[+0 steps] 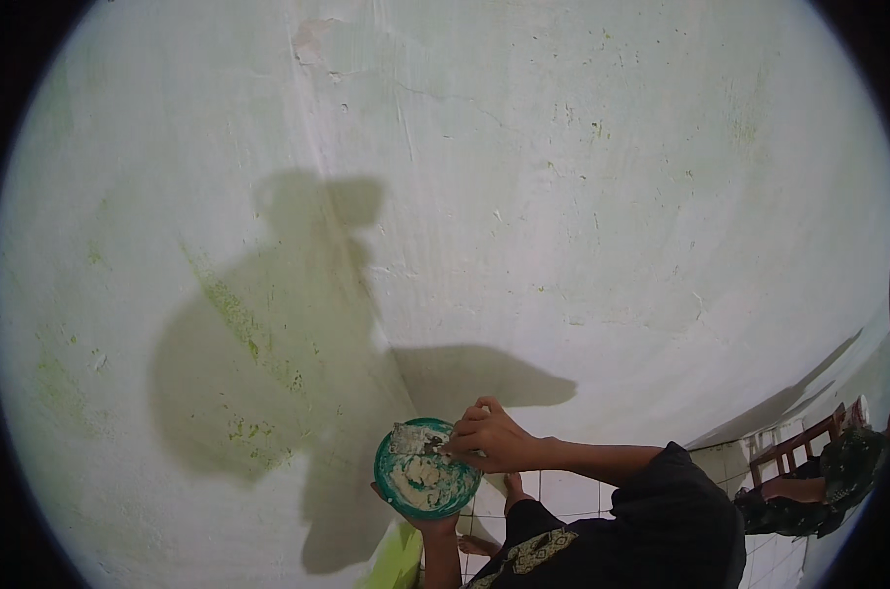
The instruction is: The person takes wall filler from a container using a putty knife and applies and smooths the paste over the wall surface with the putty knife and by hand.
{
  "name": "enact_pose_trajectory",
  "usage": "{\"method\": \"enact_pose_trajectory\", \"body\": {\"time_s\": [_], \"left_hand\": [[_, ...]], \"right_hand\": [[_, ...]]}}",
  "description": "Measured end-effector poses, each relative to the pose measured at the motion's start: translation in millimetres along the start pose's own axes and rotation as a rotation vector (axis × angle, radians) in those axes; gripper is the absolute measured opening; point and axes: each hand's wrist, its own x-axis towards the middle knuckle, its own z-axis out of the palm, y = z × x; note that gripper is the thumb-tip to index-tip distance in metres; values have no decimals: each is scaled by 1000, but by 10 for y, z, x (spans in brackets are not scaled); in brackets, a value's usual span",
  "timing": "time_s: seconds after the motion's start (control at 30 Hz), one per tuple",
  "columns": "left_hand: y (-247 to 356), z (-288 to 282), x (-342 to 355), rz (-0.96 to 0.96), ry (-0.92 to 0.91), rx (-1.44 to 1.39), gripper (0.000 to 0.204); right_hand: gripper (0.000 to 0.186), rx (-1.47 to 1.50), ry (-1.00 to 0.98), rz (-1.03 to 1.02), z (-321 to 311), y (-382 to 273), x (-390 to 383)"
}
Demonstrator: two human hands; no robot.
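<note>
A round green bowl [383, 481] rests on my left hand [438, 525], whose fingers curl around it from below. Inside the bowl lies thick whitish paste [423, 481], smeared up the sides. My right hand [496, 440] is closed around a putty knife [407, 440], its handle mostly hidden by my fingers. The blade is coated with paste and lies over the far side of the bowl.
Ahead is a corner of two pale walls [563, 245] with flaking paint, greenish patches and my shadow. White tiles [572, 496] cover the floor. Yellow-green material [396, 558] shows beside my left forearm. A person in dark patterned clothing [850, 466] is at the far right by a wooden chair [793, 447].
</note>
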Motion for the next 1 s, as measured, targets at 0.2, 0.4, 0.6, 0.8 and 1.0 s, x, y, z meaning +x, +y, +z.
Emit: {"method": "enact_pose_trajectory", "body": {"time_s": [0.2, 0.4, 0.6, 0.8, 1.0], "left_hand": [[-58, 255, -52, 2, 1, 24, 81], [-171, 627, -144, 4, 28, 78, 80], [-267, 807, -244, -30, 1, 113, 73], [-326, 986, -226, -62, 23, 130, 75], [-259, 904, -203, -11, 99, 198, 81]], "right_hand": [[28, 183, 53, -20, -96, -50, -8], [21, 326, 120, -2, -332, -134, -33], [20, 335, 177, -9, -544, -107, -49], [21, 200, 503, 76, -1431, 56, 169], [22, -648, 1011, -67, -2515, 396, 652]]}}
